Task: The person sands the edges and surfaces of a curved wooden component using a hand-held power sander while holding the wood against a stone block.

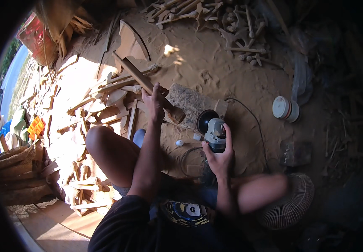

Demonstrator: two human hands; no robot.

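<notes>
My left hand is closed round a long piece of wood, square along its upper length and carved wider at its lower end. That lower end lies over a rough, pale log on the ground. Wrapped round the body of an angle grinder is my right hand. The grinder's round dark disc points toward the log and stands close to the wood's carved end, seemingly apart from it. Whether the disc spins, I cannot tell. A small white cap-like thing lies on the sawdust below the log.
Carved wooden pieces lie strewn to the left, with another heap at the far side. A dark cable curves right of the grinder. A white bucket and a round wire fan guard stand at the right.
</notes>
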